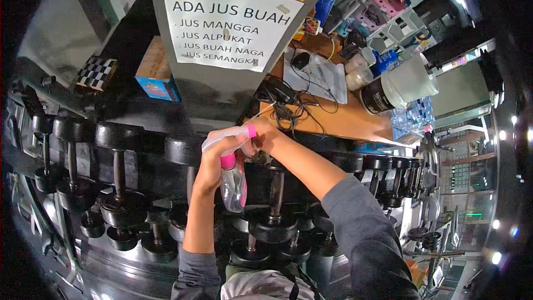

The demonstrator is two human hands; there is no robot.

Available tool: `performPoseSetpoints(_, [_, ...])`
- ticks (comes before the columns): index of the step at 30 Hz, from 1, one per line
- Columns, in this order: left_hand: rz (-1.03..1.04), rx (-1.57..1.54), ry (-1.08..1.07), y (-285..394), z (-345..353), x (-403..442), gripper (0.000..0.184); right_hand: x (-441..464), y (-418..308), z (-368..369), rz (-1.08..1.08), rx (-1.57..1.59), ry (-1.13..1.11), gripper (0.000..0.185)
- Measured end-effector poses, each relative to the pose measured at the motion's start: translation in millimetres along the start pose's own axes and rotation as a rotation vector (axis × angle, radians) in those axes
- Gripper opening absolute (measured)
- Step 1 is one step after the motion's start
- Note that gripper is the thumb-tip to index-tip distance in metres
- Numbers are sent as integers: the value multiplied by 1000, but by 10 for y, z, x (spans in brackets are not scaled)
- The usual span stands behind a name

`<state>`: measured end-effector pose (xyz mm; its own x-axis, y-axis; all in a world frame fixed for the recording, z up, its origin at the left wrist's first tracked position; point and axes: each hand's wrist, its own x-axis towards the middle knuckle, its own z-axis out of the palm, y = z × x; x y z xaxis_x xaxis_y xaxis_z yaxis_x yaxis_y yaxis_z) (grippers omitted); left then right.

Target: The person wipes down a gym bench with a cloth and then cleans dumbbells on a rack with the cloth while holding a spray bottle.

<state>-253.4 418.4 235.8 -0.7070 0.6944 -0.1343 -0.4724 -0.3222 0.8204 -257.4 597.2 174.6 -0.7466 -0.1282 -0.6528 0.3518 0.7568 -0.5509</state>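
Both my hands are close together in front of me, above the dumbbell rack. My left hand (209,168) is closed around the upper part of a clear plastic bottle (233,191) with a pink collar, which hangs downward. Across that hand lies a translucent piece (225,135) with a pink end. My right hand (265,135) is closed at this pink end, its fingertips partly hidden behind it. Whether the translucent piece joins the bottle, I cannot tell.
Dumbbells (275,219) stand in rows below and on both sides. A wooden desk (355,119) at the right bears tangled black cables (286,108), jars and a white bucket (408,80). A printed sign (222,28) hangs ahead. An orange-and-blue box (157,72) stands left.
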Motion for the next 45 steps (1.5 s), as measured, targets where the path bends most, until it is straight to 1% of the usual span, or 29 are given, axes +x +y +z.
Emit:
performPoseSetpoints(1, [-6, 7, -3, -10, -1, 0, 32, -17, -20, 8, 69, 114, 26, 11])
performPoseSetpoints(2, [-12, 14, 5, -24, -12, 3, 32, -29, -30, -35, 67, 120, 29, 11])
performPoseSetpoints(3, [-19, 19, 13, -35, -21, 5, 32, -49, -53, -125, 99, -87, -56, 11])
performPoseSetpoints(4, [-22, 24, 11, -35, -24, 7, 32, -66, -70, -230, 130, -295, -141, 20])
performPoseSetpoints(5, [-29, 48, 9, -31, -24, 7, 32, -85, -80, -355, 56, -448, -317, 26])
performPoseSetpoints(6, [-37, 70, 7, -32, -20, 7, 33, -104, 7, -460, -20, -478, -381, 34])
performPoseSetpoints(8, [-28, 72, 11, -47, 6, 9, 33, -633, -119, -756, -117, -298, -356, 39])
performPoseSetpoints(10, [-21, 77, 10, -61, 28, 20, 33, -851, 65, -865, -132, -246, -288, 37])
performPoseSetpoints(12, [-71, 151, -16, -75, 36, 25, 34, -1019, 354, -952, -204, -109, -264, 37])
performPoseSetpoints(14, [-96, 166, 30, -116, 124, 22, 33, -1166, 577, -980, -247, 27, -154, 39])
performPoseSetpoints(15, [-126, 185, 30, -132, 153, 29, 33, -1215, 677, -967, -254, 37, -153, 39])
performPoseSetpoints(17, [-177, 167, 23, -237, 137, 63, 32, -1264, 844, -909, -167, 95, 128, 41])
performPoseSetpoints(20, [-225, 199, 45, -289, 168, 101, 33, -1051, 1180, -715, -166, 166, 156, 42])
performPoseSetpoints(21, [-237, 223, 67, -278, 200, 111, 33, -908, 1311, -607, -344, 146, 178, 40])
performPoseSetpoints(22, [-251, 233, 65, -283, 211, 119, 33, -848, 1301, -540, -343, 163, 180, 40])
performPoseSetpoints(24, [-304, 291, 82, -307, 206, 138, 32, -701, 1227, -427, -296, 76, 133, 34])
performPoseSetpoints(26, [-325, 295, 96, -379, 212, 148, 32, -749, 845, -535, -61, 212, -130, 29])
performPoseSetpoints(28, [-337, 318, 102, -415, 220, 151, 31, -699, 837, -476, -104, 238, -101, 28])
performPoseSetpoints(30, [-336, 339, 88, -424, 204, 152, 31, -682, 861, -406, -527, 205, 71, 28])
performPoseSetpoints(32, [-361, 323, 98, -407, 221, 160, 31, -727, 881, -453, -577, 201, 100, 29])
performPoseSetpoints(35, [-388, 314, 108, -438, 212, 152, 31, -818, 968, -635, -628, 287, -104, 28])
performPoseSetpoints(36, [-406, 319, 114, -442, 211, 152, 31, -841, 1032, -671, -628, 295, -106, 28])
performPoseSetpoints(38, [-396, 272, 97, -451, 195, 147, 32, -913, 1109, -753, -495, 265, -207, 29])
performPoseSetpoints(39, [-395, 283, 98, -448, 197, 146, 33, -934, 1111, -785, -360, 189, -211, 29])
performPoseSetpoints(40, [-392, 293, 98, -449, 198, 146, 33, -905, 1124, -751, -359, 191, -211, 29])
performPoseSetpoints(42, [-379, 268, 105, -459, 193, 130, 34, -837, 1118, -637, -167, 34, -83, 28])
performPoseSetpoints(43, [-365, 242, 113, -465, 194, 126, 34, -825, 1000, -620, -77, -20, -60, 27])
performPoseSetpoints(44, [-365, 239, 110, -473, 190, 125, 34, -757, 983, -507, -79, -30, -1, 25])
performPoseSetpoints(45, [-367, 241, 113, -480, 180, 126, 34, -719, 938, -419, -136, -61, 76, 24])
